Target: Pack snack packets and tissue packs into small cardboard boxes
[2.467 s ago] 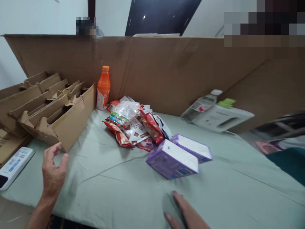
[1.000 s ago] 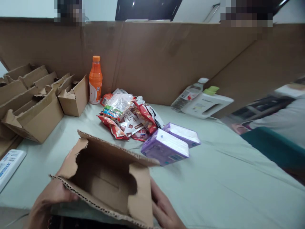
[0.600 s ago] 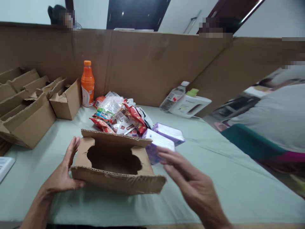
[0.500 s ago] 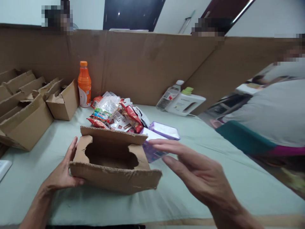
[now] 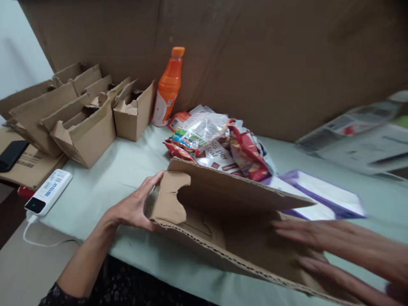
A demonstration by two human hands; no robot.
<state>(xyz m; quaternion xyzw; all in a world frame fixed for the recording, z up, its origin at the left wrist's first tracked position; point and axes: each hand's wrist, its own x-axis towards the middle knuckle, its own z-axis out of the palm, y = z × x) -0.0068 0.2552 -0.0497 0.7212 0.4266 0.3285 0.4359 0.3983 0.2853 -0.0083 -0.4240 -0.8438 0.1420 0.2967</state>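
An open-topped cardboard box (image 5: 210,253) stands in front of me, its inside dark and its left end flap cut with a curved notch. My left hand (image 5: 134,210) grips the left end, thumb low in front and fingers round the back. At the right end, my right hand (image 5: 347,246) reaches over the box with its fingers stretched out and apart, somewhat blurred. They overlap the right end flap; I cannot tell how firmly they touch it. Behind the box lies a pile of snack packets (image 5: 216,148), with purple-and-white packs (image 5: 325,197) on its right.
Several open cardboard boxes (image 5: 89,136) stand at the left, beside an orange drink bottle (image 5: 168,89). A white power bank (image 5: 49,191) with a cable and a black phone (image 5: 12,155) lie near the left edge. A cardboard wall (image 5: 270,63) closes off the back.
The view has swung left and down. My right hand has gone from beside the box to over its right end, where the flap now sits differently. My left hand keeps its hold.
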